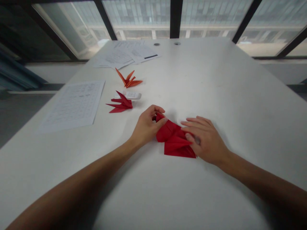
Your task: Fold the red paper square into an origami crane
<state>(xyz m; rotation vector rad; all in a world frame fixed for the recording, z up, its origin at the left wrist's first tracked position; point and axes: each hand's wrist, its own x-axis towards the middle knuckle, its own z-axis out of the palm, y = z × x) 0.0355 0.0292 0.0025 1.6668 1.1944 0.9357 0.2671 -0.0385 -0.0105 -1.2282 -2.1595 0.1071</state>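
Note:
A partly folded sheet of red origami paper [177, 145] lies on the white table between my two hands, with creases and a raised flap on its near side. My left hand [150, 123] pinches its upper left corner between thumb and fingers. On the paper's right side rests my right hand [203, 137], its fingers stretched out and the thumb touching a raised fold. Left of my left hand sits a folded dark red paper piece [121, 103] with several pointed ends. Behind that is an orange folded paper piece [129, 80], also with pointed ends.
A white labelled object [134, 95] lies behind the dark red piece. One printed sheet [74, 105] is on the table's left side, and several more papers [129, 54] overlap at the far left. Dark-framed windows [176, 19] stand beyond the table's far edge [206, 39].

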